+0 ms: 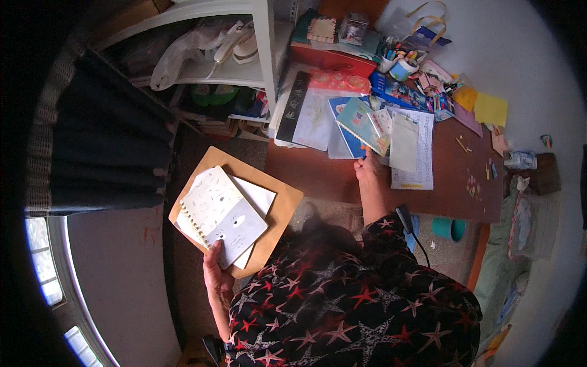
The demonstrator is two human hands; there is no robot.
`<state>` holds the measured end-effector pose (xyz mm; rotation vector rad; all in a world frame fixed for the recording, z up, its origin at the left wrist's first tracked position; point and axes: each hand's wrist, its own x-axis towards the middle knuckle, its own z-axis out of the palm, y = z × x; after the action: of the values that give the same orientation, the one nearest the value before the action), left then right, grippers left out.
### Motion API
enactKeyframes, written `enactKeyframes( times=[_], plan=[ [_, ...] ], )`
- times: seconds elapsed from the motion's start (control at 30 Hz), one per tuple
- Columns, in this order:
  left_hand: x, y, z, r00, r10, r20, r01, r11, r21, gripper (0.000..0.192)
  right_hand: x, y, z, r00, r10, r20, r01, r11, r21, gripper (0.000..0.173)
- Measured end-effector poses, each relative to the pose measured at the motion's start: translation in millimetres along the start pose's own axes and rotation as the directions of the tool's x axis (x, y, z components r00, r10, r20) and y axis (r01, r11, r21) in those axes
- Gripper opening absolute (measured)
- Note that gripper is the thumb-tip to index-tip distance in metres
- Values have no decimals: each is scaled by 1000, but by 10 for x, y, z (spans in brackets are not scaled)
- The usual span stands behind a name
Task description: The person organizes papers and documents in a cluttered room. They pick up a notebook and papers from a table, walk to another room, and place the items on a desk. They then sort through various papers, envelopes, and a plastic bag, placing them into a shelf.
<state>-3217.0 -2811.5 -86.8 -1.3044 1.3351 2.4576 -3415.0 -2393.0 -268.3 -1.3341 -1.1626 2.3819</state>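
Observation:
My left hand (pixel 217 270) grips a stack from below, its thumb on the top notebook. On top is a spiral notebook (pixel 234 215) with a cream and grey cover and gold rings. White sheets (pixel 261 195) stick out beneath it, above a brown kraft envelope or folder (pixel 279 195). My right hand (pixel 368 167) is at the desk, its fingertips at the near corner of a blue book (pixel 345 130) and a green spiral notebook (pixel 360 121). A small orange spot shows by the fingers; whether they pinch anything is unclear.
The brown desk (pixel 321 176) holds printed sheets (pixel 424 151), a black-edged folder (pixel 293 108), a pen cup (pixel 404 69) and a yellow paper (pixel 490 109). A white shelf (pixel 263 50) with shoes stands left of it. A teal bin (pixel 449 229) sits on the floor below.

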Motion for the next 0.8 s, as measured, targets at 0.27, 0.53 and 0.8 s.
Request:
enactKeyframes(
  times=[0.27, 0.53, 0.8],
  plan=[
    [-256, 26, 65, 994, 21, 111, -26, 998, 48, 44, -320, -316, -542, 996, -18, -92, 28, 993, 113, 15],
    [-343, 170, 344, 990, 12, 139, -29, 992, 120, 46, -241, -601, -930, 991, -77, -105, 86, 993, 86, 8],
    [-321, 61, 250, 990, 45, 135, -61, 991, 117, 48, -845, -153, -612, 969, -12, 248, -4, 998, 64, 19]
  ],
)
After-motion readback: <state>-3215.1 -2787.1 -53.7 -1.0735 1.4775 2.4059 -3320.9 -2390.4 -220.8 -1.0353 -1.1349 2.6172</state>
